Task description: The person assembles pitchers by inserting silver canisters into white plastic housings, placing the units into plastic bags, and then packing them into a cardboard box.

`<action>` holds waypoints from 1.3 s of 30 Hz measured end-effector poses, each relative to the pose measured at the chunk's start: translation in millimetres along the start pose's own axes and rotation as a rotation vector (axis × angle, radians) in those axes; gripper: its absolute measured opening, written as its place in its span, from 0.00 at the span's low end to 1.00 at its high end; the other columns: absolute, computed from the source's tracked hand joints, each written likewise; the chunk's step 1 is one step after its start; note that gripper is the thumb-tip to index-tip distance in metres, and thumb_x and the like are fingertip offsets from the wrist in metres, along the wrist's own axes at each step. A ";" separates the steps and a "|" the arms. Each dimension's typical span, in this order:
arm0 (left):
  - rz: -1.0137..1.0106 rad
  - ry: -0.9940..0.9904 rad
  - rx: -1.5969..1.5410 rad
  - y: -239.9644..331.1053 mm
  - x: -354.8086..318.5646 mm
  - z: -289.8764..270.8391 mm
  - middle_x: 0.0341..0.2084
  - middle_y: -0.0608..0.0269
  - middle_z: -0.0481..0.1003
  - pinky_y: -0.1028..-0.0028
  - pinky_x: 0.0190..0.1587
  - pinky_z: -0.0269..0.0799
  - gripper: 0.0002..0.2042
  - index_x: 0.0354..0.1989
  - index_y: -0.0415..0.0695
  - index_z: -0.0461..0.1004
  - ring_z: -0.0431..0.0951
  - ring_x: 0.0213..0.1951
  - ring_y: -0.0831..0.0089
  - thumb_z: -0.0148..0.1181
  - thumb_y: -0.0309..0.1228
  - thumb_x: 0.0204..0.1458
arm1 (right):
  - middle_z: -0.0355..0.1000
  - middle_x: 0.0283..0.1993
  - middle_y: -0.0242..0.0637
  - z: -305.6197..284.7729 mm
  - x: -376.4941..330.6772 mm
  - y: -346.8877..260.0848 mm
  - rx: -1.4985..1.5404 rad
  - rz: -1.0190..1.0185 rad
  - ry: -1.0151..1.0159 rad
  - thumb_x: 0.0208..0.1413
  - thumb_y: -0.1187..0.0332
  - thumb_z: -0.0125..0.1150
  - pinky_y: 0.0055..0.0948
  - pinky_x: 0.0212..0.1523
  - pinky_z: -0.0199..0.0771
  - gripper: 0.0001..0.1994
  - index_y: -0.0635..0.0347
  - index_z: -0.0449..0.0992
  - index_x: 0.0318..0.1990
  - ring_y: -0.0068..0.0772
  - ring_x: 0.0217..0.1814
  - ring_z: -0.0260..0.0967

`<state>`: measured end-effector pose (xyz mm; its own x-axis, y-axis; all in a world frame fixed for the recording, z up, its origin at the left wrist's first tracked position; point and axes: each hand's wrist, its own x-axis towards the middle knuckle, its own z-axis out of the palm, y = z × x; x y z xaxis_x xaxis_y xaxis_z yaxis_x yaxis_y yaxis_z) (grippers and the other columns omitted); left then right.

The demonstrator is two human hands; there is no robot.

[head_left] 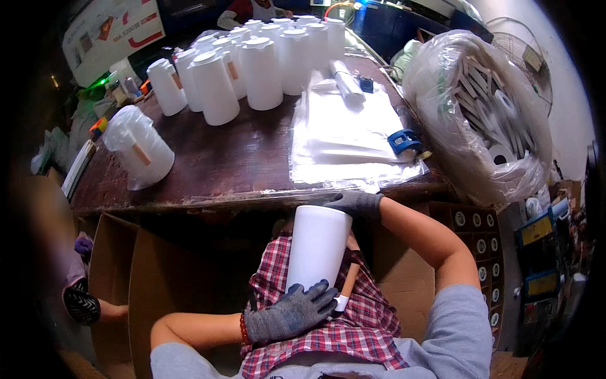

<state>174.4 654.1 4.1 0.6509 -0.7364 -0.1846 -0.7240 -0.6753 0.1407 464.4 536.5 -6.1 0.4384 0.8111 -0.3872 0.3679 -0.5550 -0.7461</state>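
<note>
A white jug [317, 246] with a light brown handle [349, 280] lies tilted on my lap, its wide round end toward the table. My left hand [293, 312], in a grey glove, is wrapped over the jug's near end beside the handle. At the table's front edge, my gloved right hand [356, 205] is by the jug's far end, close to the stack of clear plastic bags [344, 148]. Its fingers are dark and partly hidden, so their grip is unclear. On the table's left, another white jug [142, 151] stands tilted inside a clear bag.
Several white jugs [264, 76] stand at the back of the brown table [233, 158]. A blue tape dispenser [404, 142] and a clear roll [347, 82] rest on the bags. Right of the table is a plastic-lined bin [435, 82]. Open cardboard boxes [170, 284] flank my legs.
</note>
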 end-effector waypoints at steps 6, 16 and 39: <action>0.037 0.085 -0.245 -30.9 15.9 -16.0 0.57 0.48 0.68 0.56 0.50 0.75 0.29 0.62 0.45 0.66 0.69 0.58 0.52 0.49 0.54 0.60 | 0.79 0.37 0.38 -63.4 23.7 32.9 0.270 -0.219 0.391 0.59 0.61 0.63 0.26 0.41 0.75 0.13 0.62 0.80 0.44 0.27 0.33 0.75; -0.582 0.943 -1.376 -192.5 48.2 -39.4 0.46 0.58 0.78 0.71 0.50 0.74 0.19 0.57 0.38 0.71 0.77 0.47 0.71 0.57 0.35 0.61 | 0.75 0.31 0.44 -116.7 75.1 110.5 -0.021 -0.109 1.055 0.60 0.49 0.57 0.36 0.38 0.69 0.23 0.65 0.77 0.33 0.42 0.32 0.72; -0.780 0.572 -0.338 -155.0 24.4 81.3 0.38 0.52 0.73 0.59 0.44 0.73 0.11 0.36 0.44 0.75 0.75 0.41 0.53 0.61 0.32 0.44 | 0.71 0.39 0.28 119.5 -54.7 99.7 0.880 -0.138 0.651 0.63 0.68 0.56 0.20 0.43 0.69 0.08 0.62 0.73 0.43 0.18 0.40 0.64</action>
<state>283.9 744.2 -101.3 0.9885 0.0629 0.1374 -0.0081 -0.8859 0.4637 379.1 458.8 -124.0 0.8815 0.4604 -0.1047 -0.1525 0.0679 -0.9860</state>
